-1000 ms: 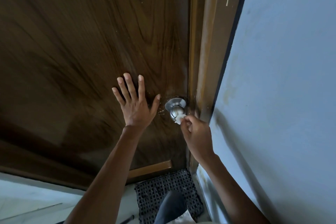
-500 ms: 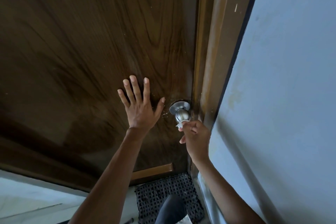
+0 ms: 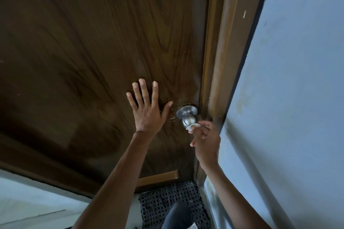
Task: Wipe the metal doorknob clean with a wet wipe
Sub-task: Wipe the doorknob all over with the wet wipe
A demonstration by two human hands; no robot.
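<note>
While the left hand lies flat on the dark wooden door, fingers straight and spread, thumb tip near the doorknob, the right hand pinches a small white wet wipe with curled fingers and holds it against the knob's outer end. Doorknob: brushed metal, at the door's right edge, just beside the brown frame. Right hand slightly blurred. Pale specks on the wood left of the knob. Blue-grey wall right; dark woven mat below.
</note>
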